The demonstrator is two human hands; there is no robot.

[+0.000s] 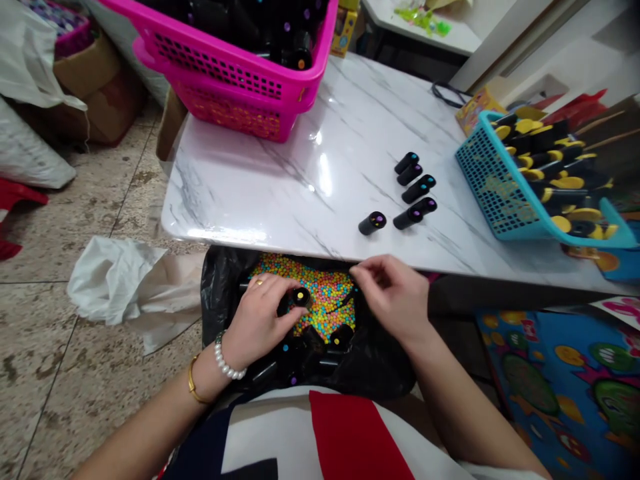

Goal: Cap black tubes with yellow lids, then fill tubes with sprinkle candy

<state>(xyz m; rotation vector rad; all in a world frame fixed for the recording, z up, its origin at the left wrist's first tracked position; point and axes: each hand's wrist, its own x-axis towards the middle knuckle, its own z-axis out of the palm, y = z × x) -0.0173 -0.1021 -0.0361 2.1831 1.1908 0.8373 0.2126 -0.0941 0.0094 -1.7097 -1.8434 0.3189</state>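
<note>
My left hand (pixel 260 313) is closed around a short black tube (pixel 300 297) with a yellow dot on its end, held over a black bag (pixel 220 293) on my lap. The bag is full of small multicoloured beads (pixel 327 297) and several more black tubes (pixel 320 350). My right hand (pixel 393 293) hovers over the bag's right side, thumb and fingers pinched together; what they pinch is too small to make out. Several filled black tubes (pixel 415 193) lie on the white marble table (pixel 280 180) just beyond my hands.
A pink basket (pixel 225 67) of black tubes stands at the table's far left. A blue basket (pixel 495 187) with black and yellow pieces sits at the right edge. Crumpled white cloth (pixel 120 280) lies on the tiled floor to the left. A colourful mat (pixel 560 387) lies at the right.
</note>
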